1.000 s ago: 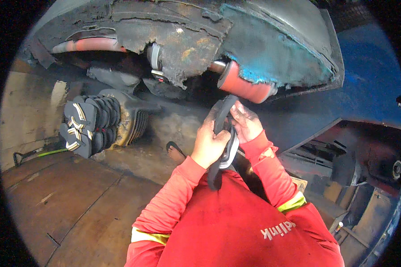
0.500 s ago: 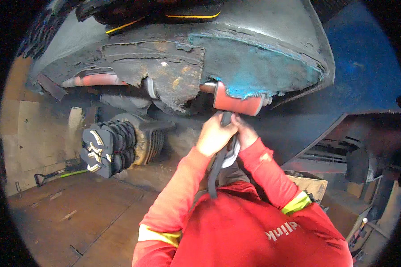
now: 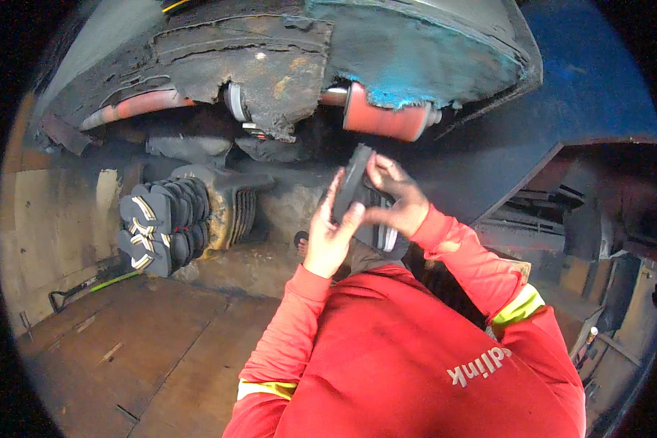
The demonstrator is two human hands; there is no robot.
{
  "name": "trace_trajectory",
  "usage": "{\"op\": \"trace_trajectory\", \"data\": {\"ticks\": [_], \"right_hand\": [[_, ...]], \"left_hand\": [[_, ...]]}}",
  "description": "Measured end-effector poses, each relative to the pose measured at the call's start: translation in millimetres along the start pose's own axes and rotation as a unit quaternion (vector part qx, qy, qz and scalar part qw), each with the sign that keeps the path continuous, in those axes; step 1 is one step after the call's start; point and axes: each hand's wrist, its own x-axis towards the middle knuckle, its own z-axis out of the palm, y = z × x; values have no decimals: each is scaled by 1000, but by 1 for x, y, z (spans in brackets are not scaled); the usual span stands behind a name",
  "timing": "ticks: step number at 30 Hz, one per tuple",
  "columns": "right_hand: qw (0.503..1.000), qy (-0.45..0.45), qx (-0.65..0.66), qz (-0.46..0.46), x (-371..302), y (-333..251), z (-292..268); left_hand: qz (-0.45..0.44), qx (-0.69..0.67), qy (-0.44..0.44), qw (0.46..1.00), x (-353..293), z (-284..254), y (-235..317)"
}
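A dark flip-flop (image 3: 353, 182) is between my hands, tilted and seen nearly edge-on, below a red sanding drum (image 3: 387, 113) and apart from it. My left hand (image 3: 330, 232) grips its near left side, fingers along the edge and thumb across it. On the other side my right hand (image 3: 400, 198) has its fingertips on the upper part, its thumb reaching toward my left thumb. Light-striped straps show below my right hand, partly hidden by it. The drum sticks out under a grey machine hood with a ragged blue-green cloth flap (image 3: 416, 69).
To the left, several dark flip-flops with striped straps (image 3: 147, 228) stand stacked against worn stacked stools (image 3: 230, 212). A green-shafted tool with a black handle (image 3: 69, 293) lies by the wall. Another reddish roller (image 3: 135, 108) shows under the hood's left side. Shelving (image 3: 540, 204) stands at right.
The flip-flop has come away from the sanding drum toward me and is now tilted. My hands have shifted their hold, the right one opening wider. The view has tipped downward.
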Motion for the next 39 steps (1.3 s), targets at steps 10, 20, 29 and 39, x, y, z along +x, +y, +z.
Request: {"op": "trace_trajectory", "data": {"ticks": [10,20,29,39], "right_hand": [[940,-71,269,197,11,0,7],[880,-34,403,250,22,31,-11],[920,-81,311,225,8,-12,-15],[895,-78,273,344,29,12,-31]], "left_hand": [[-108,379,-10,919,47,9,61],[-10,348,14,937,91,23,24],[-42,320,9,946,46,13,37],[-59,308,-21,949,85,29,27]]}}
